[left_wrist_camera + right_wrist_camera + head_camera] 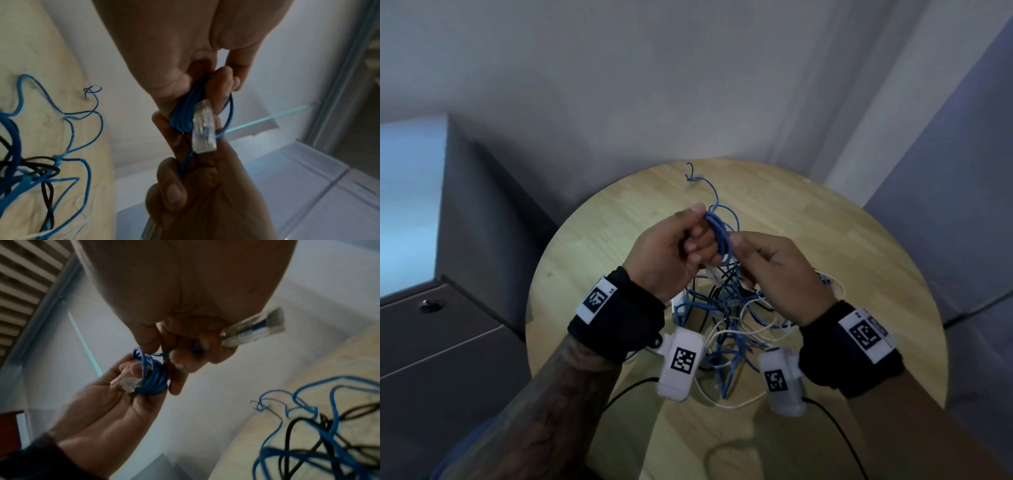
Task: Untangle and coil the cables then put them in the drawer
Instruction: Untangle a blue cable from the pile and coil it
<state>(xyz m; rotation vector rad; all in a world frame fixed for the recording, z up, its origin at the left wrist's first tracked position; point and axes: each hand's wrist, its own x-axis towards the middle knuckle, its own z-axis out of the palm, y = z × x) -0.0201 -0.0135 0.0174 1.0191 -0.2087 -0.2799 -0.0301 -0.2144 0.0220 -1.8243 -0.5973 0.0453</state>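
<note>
Hands raised together above the round wooden table (pixel 619 219), both busy with one blue network cable.

Left hand (pixel 671 251): fingers curled round a small coil of blue cable (pixel 719 236), several turns stacked side by side. Clear plastic plug (pixel 203 126) lies across the coil against the fingers, seen close in the left wrist view.

Right hand (pixel 780 274): thumb and fingertips pinch a strand of the same blue cable just beside the coil. Right wrist view shows a second clear plug (pixel 255 328) poking out past the heel of that hand, with the remaining fingers curled over the cable leading to it.

Coil is held in the air, clear of the table, between the two hands.

Tangle of cables (pixel 726 318) sits on the table below the hands: blue, black and off-white strands crossing one another. One thin blue strand (pixel 705 185) runs toward the far edge of the table and ends in a small curl.

Grey cabinet (pixel 448 325) with a round lock stands left of the table; its front looks closed.

Black wristbands with printed markers on both wrists.
</note>
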